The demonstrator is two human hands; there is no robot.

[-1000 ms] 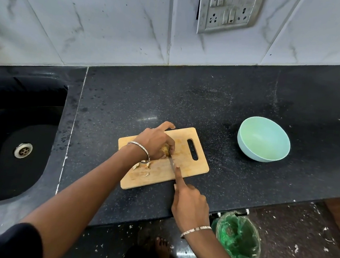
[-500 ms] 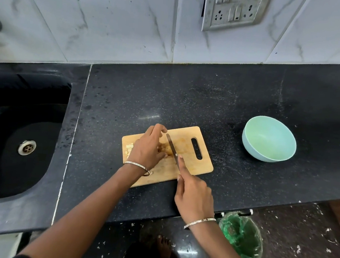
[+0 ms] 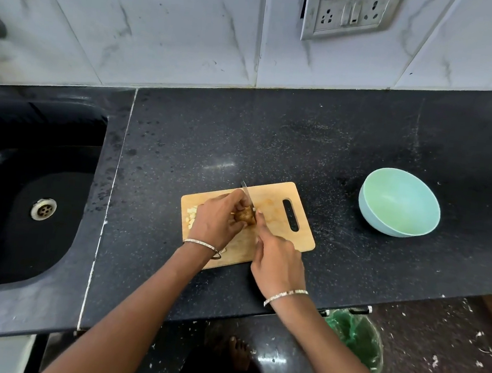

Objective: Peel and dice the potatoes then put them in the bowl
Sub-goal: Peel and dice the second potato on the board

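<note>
Gripping one potato (image 3: 246, 216), one knife (image 3: 247, 194)

— What is everything resting on?
— A black speckled countertop (image 3: 303, 137), spanning the middle of the frame from left to right.
— And directly on it?
— A wooden cutting board (image 3: 275, 207) lies flat at lower centre, near the front edge, its handle slot toward the right. A pale green bowl (image 3: 399, 201) stands upright at centre right, well apart from the board.
— Anything on the left?
— A black sink (image 3: 27, 195) is set into the counter, beyond a thin white seam (image 3: 108, 203).
</note>
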